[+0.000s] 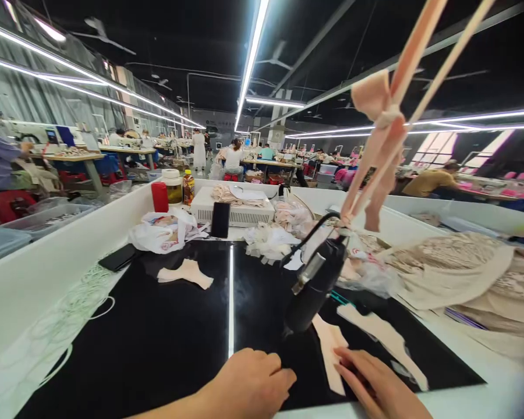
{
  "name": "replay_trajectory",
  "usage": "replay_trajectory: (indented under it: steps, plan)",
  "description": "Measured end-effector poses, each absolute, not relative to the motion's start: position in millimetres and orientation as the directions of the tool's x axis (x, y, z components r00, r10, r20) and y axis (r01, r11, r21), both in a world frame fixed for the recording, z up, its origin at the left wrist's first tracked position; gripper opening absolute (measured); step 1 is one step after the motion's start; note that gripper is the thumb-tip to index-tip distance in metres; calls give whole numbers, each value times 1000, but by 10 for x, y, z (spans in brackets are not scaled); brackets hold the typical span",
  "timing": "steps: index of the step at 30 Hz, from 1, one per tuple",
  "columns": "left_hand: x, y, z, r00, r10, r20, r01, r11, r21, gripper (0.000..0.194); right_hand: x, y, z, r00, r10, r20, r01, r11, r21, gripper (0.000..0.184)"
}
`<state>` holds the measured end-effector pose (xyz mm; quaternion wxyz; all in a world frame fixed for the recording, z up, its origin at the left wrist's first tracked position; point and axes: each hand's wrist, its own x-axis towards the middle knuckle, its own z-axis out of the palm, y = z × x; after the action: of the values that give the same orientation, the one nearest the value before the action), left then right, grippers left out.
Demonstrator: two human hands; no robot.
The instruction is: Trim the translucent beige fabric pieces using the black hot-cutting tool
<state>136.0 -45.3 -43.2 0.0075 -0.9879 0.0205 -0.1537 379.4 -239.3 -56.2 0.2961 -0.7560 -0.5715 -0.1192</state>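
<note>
My left hand [255, 381] is curled closed at the near edge of the black work surface [157, 349]; whatever its fingers hold is hidden. My right hand [382, 384] has its fingertips closed on the right edge of a pale pink fabric piece [330, 352] that lies flat. Just beyond that piece hangs a black cylindrical tool [314, 291], tilted, with a cord at its top. Knotted pink fabric strips [388, 122] suspend it from above. To the right lies a longer curved fabric piece [386, 334]. Another cut fabric piece [186, 273] rests at the far left.
A white box [196, 206] with fabric on top stands at the back, a phone [220, 220] leaning before it. Left are a white plastic bag [166, 231] and pale cord [76, 308]. Beige fabric [458, 267] is heaped right. Low white walls [39, 279] border the table.
</note>
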Motion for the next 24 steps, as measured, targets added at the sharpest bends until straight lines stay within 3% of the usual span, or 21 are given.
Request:
replay_trajectory:
  steps: [4,9,13,17,24]
  plan:
    - [1583,-652,-344,975,-75,208,-73,-997,-16,18,3622,-2350,-468,250,781,572,965,-156,-209,44]
    - [1798,-829,-197,996,-7,85,-3,-999,-53,30,3560,-2305,-476,187,796,576,982,-131,-137,53]
    - [1852,-872,-115,998,58,-10,57,-996,-64,43,3565,-2307,-497,241,810,535,967,-154,-202,51]
    - [1847,-865,-25,991,92,-95,89,-996,-29,50,3585,-2319,-470,314,837,448,930,-177,-322,33]
    - [1847,-866,19,985,125,-120,133,-989,61,58,3609,-2306,-447,388,862,327,857,-208,-471,25]
